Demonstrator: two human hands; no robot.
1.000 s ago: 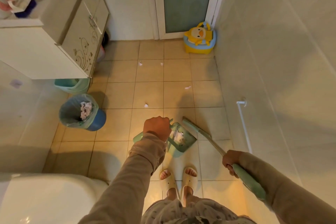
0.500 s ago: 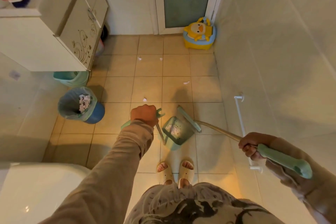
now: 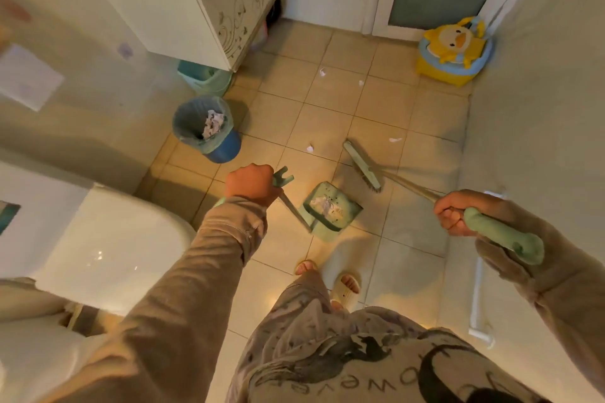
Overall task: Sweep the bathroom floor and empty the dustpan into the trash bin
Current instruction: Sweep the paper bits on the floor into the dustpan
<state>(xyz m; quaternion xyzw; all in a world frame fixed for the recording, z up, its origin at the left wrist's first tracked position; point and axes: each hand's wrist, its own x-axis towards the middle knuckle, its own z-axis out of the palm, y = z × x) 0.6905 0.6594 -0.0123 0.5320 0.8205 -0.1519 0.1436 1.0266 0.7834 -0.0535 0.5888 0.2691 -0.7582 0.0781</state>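
Gripping broom (image 3: 363,167) and dustpan (image 3: 330,209), hands (image 3: 252,186) clenched, broom head slanting up-left.

A pale green plastic long-handled dustpan (image 3: 330,206) holds crumpled paper. The matching green broom (image 3: 361,165) stands just beside it. A blue lined trash bin (image 3: 209,131) with paper inside stands left.

Dim, warm yellow light; soft wide-angle view.

A bright patch falls on the floor tiles (image 3: 327,258) around the dustpan (image 3: 330,209), which casts a shadow left. Glare spots the toilet (image 3: 108,249) beside it. Walls bow at the edges; the far-left edge is blurred.
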